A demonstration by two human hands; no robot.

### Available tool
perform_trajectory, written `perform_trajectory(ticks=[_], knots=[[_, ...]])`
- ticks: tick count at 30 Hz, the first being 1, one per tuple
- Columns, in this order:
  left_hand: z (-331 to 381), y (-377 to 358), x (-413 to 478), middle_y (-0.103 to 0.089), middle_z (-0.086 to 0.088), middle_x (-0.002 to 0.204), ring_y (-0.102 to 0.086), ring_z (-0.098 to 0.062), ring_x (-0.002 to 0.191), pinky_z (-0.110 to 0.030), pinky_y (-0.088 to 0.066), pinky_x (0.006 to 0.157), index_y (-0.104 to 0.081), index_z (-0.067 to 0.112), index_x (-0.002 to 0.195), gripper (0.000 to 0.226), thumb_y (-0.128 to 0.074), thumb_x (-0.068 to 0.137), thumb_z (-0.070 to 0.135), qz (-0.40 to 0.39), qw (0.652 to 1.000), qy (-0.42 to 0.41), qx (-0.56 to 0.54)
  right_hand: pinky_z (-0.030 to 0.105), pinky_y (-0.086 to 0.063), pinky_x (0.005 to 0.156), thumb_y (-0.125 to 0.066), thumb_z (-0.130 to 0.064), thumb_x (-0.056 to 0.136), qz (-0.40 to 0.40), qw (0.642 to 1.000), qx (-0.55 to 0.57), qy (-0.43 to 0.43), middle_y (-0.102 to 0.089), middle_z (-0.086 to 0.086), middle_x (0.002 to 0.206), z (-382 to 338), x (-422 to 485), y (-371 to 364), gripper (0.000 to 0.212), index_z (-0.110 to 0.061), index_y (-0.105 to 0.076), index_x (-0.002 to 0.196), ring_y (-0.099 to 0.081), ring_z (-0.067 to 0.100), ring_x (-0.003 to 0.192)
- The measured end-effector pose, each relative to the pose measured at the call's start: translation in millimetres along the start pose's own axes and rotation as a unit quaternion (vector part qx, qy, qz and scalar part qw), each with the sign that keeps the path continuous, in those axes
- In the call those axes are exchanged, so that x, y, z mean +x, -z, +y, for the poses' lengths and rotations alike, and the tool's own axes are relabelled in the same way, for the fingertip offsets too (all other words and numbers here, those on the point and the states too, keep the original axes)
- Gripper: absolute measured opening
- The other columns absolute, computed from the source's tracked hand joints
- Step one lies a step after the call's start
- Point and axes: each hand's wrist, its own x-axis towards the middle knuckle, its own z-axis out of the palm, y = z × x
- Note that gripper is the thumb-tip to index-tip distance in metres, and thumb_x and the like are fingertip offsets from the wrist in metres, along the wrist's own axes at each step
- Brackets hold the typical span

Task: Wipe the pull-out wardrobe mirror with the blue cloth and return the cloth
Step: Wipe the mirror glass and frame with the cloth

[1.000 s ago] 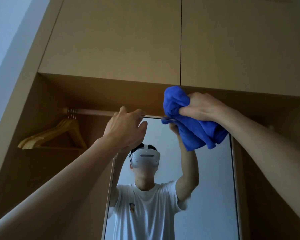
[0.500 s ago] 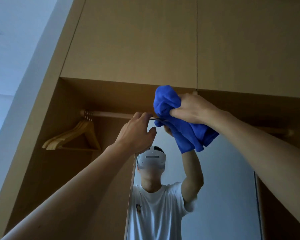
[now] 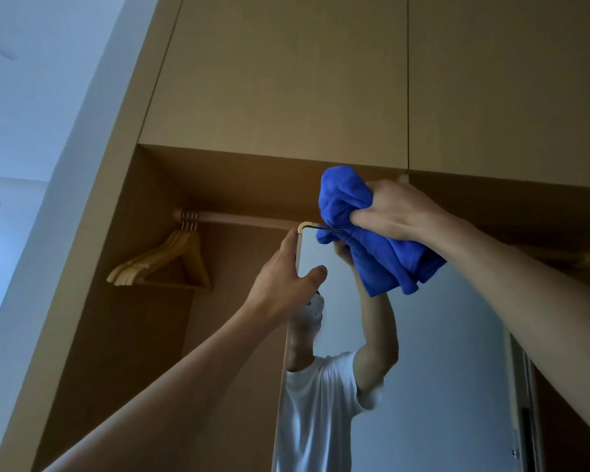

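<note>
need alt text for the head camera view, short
The right hand holds a bunched blue cloth against the top edge of a tall mirror, while the left hand grips the mirror's left edge near its top corner. Behind, wooden hangers hang on a rail in an open wardrobe.

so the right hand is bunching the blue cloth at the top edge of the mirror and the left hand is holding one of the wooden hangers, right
Not quite. In the head view the left hand grips the mirror's left edge near its top corner, not a hanger; the wooden hangers hang untouched on the rail. The right hand does bunch the blue cloth at the top edge.
</note>
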Motion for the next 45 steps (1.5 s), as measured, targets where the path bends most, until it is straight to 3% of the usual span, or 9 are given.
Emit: perform_trajectory(ticks=[6, 13, 16, 22, 30, 34, 38, 41, 45], knots=[[-2, 9, -18, -0.067, 0.019, 0.092, -0.069, -0.004, 0.079, -0.015, -0.053, 0.059, -0.036, 0.042, 0.144, 0.056, -0.059, 0.094, 0.036, -0.036, 0.999, 0.011, -0.032, 0.037, -0.047, 0.062, -0.056, -0.039, 0.082, -0.004, 0.999, -0.004, 0.043, -0.064, 0.002, 0.072, -39, 8, -8, 0.017, -0.023, -0.057, 0.081, -0.062, 0.023, 0.068], [9, 13, -32, -0.058, 0.022, 0.086, -0.062, -0.002, 0.088, -0.027, -0.052, 0.078, -0.042, 0.032, 0.144, 0.053, -0.06, 0.095, 0.035, -0.014, 1.0, 0.006, -0.025, 0.039, -0.052, 0.068, -0.056, -0.04, 0.081, 0.012, 0.994, -0.041, 0.1, -0.066, -0.005, 0.079, -60, -3, -6, 0.011, -0.031, -0.054, 0.086, -0.062, 0.021, 0.074], [12, 14, -41, -0.065, 0.01, 0.097, -0.065, -0.013, 0.093, -0.042, -0.056, 0.085, -0.045, 0.028, 0.144, 0.051, -0.06, 0.096, 0.033, -0.013, 1.0, 0.014, -0.022, 0.036, -0.047, 0.063, -0.057, -0.037, 0.081, 0.035, 0.987, -0.071, 0.137, -0.064, -0.006, 0.081, -62, -11, -8, 0.015, -0.032, -0.054, 0.094, -0.06, 0.023, 0.076], [8, 12, -58, -0.072, -0.01, 0.1, -0.068, -0.025, 0.092, -0.051, -0.055, 0.088, -0.062, 0.023, 0.122, 0.027, -0.058, 0.096, 0.031, -0.011, 0.996, 0.069, -0.054, 0.035, -0.035, 0.068, -0.057, -0.033, 0.081, 0.089, 0.955, -0.141, 0.244, -0.061, -0.004, 0.089, -66, -19, -22, 0.018, -0.028, -0.056, 0.099, -0.052, 0.025, 0.094], [-14, -4, -105, -0.071, 0.005, 0.095, -0.067, -0.016, 0.089, -0.043, -0.057, 0.084, -0.068, 0.022, 0.113, 0.033, -0.056, 0.087, 0.039, -0.003, 0.986, 0.124, -0.111, 0.038, -0.039, 0.076, -0.06, -0.029, 0.078, 0.1, 0.936, -0.173, 0.288, -0.062, -0.004, 0.093, -75, -54, -58, 0.023, -0.023, -0.061, 0.1, -0.052, 0.025, 0.096], [-29, -15, -123, -0.067, -0.022, 0.093, -0.059, -0.033, 0.075, -0.048, -0.049, 0.071, -0.063, 0.001, 0.102, 0.032, -0.058, 0.092, 0.03, 0.003, 0.976, 0.163, -0.145, 0.039, -0.042, 0.078, -0.059, -0.031, 0.076, 0.084, 0.938, -0.177, 0.286, -0.062, -0.003, 0.092, -78, -89, -90, 0.022, -0.022, -0.059, 0.097, -0.05, 0.023, 0.093], [-39, -23, -140, -0.06, -0.032, 0.085, -0.045, -0.019, 0.072, -0.037, -0.035, 0.068, -0.059, -0.01, 0.092, 0.033, -0.062, 0.093, 0.023, -0.006, 0.967, 0.198, -0.162, 0.036, -0.039, 0.076, -0.058, -0.029, 0.076, 0.065, 0.94, -0.174, 0.288, -0.063, -0.004, 0.093, -76, -112, -111, 0.023, -0.023, -0.06, 0.098, -0.05, 0.021, 0.092], [-44, -26, -153, -0.063, -0.025, 0.087, -0.053, -0.017, 0.073, -0.04, -0.043, 0.068, -0.06, -0.004, 0.099, 0.035, -0.06, 0.091, 0.03, -0.003, 0.97, 0.192, -0.153, 0.036, -0.041, 0.077, -0.057, -0.03, 0.078, 0.054, 0.936, -0.186, 0.293, -0.064, -0.004, 0.096, -76, -120, -117, 0.028, -0.023, -0.06, 0.104, -0.05, 0.021, 0.094], [-51, -29, -166, -0.072, 0.004, 0.107, -0.067, -0.009, 0.1, -0.037, -0.055, 0.09, -0.067, 0.021, 0.123, 0.027, -0.061, 0.096, 0.022, -0.005, 0.972, 0.194, -0.135, 0.039, -0.042, 0.078, -0.058, -0.026, 0.08, 0.069, 0.935, -0.196, 0.286, -0.064, 0.0, 0.101, -80, -113, -110, 0.032, -0.021, -0.056, 0.111, -0.052, 0.025, 0.097]])
